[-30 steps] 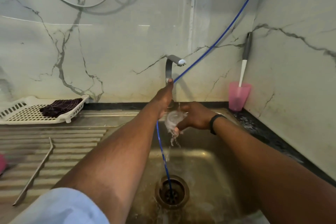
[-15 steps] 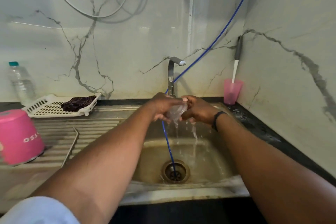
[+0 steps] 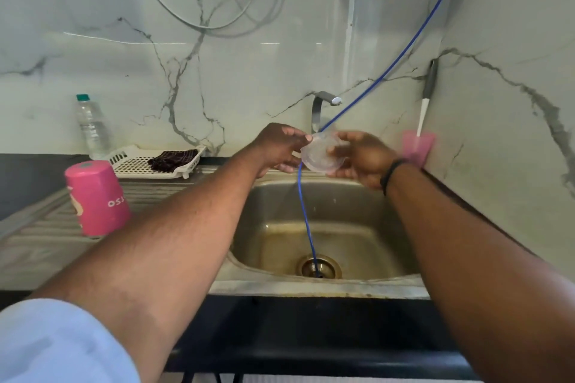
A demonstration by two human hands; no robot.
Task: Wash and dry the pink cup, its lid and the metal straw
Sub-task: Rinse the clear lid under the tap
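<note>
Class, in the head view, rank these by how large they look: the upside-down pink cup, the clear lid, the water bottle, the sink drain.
1. pink cup, though nearest the camera
2. water bottle
3. clear lid and sink drain: too alike to rank

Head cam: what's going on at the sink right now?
A person holds a clear lid over the sink, left hand pinching one edge, right hand gripping the other. No water visibly runs from the tap. The pink cup stands upside down on the drainboard, left of the sink.
</note>
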